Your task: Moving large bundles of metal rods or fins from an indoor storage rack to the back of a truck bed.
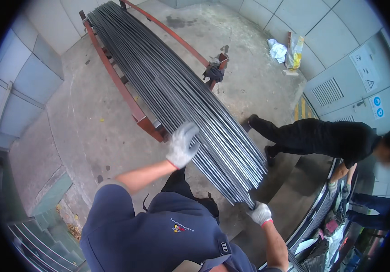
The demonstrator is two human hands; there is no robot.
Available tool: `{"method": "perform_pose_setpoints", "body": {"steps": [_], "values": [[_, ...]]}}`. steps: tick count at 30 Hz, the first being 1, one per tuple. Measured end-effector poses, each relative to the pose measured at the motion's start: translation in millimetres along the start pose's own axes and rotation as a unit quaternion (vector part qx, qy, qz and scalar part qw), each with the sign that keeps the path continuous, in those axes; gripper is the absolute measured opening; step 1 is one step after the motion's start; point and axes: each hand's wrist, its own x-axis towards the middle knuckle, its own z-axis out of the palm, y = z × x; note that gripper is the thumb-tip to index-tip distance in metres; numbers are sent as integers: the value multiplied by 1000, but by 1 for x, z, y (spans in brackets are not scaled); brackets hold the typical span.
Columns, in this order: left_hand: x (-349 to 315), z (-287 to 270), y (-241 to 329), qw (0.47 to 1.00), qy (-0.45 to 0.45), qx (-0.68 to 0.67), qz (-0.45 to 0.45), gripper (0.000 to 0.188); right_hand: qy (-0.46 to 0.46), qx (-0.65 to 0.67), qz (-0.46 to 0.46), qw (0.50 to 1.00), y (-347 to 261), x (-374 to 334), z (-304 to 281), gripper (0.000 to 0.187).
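A long bundle of thin dark metal rods (168, 86) runs from the far left toward me, its near ends shiny and uneven. My left hand (183, 144), in a white knit glove, is at the left side of the bundle with thumb and fingers apart, against the outer rods. At the near ends, my right hand (261, 214), gloved in white too, is closed around the tip of what looks like a rod. How many rods it grips is hidden by the glove.
Red-brown rack beams (109, 72) flank the bundle, with dark cloth (213, 71) on the right post. To the right, a co-worker in dark clothes (317, 136) bends over a long dark load (310, 220). White bags (277, 51) lie by the wall near a grey door (360, 86).
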Motion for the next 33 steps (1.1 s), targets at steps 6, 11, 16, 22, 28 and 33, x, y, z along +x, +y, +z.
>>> {"method": "perform_pose_setpoints", "body": {"steps": [6,11,16,22,28,33], "values": [[-112,136,-13,413,-218,-724,-507,40,-9,-40,-30,999,-51,47,3,51],[-73,146,66,342,-138,-785,-498,26,26,-56,-45,997,-75,57,12,54],[-68,160,64,398,-61,-742,-536,19,95,-88,-3,992,19,1,37,49],[-60,170,51,398,-35,-701,-591,10,100,-152,155,971,215,-91,78,41],[-44,166,24,383,-10,-667,-639,10,33,-120,144,982,215,-73,73,49],[-28,154,-36,429,18,-678,-596,13,-20,-117,120,986,147,-40,58,46]]}}
